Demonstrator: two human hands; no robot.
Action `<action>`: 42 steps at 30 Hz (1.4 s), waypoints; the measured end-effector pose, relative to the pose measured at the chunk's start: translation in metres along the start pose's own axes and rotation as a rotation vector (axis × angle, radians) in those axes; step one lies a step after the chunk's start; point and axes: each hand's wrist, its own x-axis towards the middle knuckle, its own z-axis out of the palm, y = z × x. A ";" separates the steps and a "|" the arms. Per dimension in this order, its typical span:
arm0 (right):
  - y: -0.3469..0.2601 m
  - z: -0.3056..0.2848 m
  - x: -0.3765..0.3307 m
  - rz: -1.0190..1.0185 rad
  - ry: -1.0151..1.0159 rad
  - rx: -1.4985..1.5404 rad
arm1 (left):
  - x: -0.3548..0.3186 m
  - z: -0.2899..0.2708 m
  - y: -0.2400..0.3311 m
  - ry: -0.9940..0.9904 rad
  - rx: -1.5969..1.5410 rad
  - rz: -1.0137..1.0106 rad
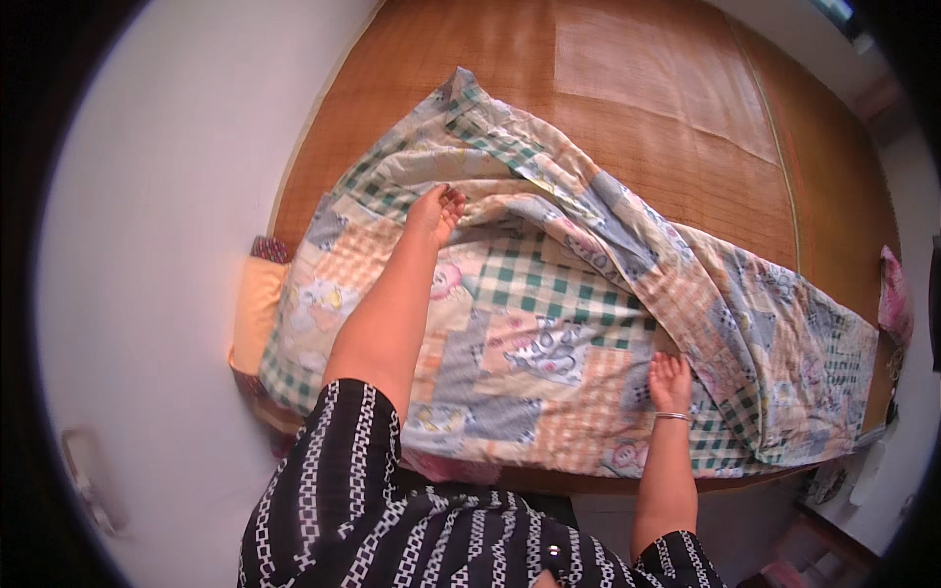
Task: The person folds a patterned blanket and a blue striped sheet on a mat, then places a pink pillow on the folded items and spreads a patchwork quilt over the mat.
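Note:
A patchwork quilt cover (549,353) with checks and cartoon figures lies over the near part of the bed, its far side folded back in a long diagonal band. My left hand (436,213) is over the left part of the cloth, beside a raised fold. Its fingers are loosely bent and apart, and no cloth shows between them. My right hand (670,384), with a bangle at the wrist, lies palm up against the lower edge of the folded band. The fingers are stretched out, holding nothing that I can see.
A brown woven mat (667,127) covers the bed beyond the cloth. A peach pillow (260,314) with a dark patterned edge sticks out at the left, by a white wall (167,245). Something pink (894,299) lies at the far right edge.

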 end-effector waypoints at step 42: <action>0.033 -0.088 -0.095 0.095 -0.202 -0.319 | -0.176 -0.345 0.077 0.670 -0.229 0.278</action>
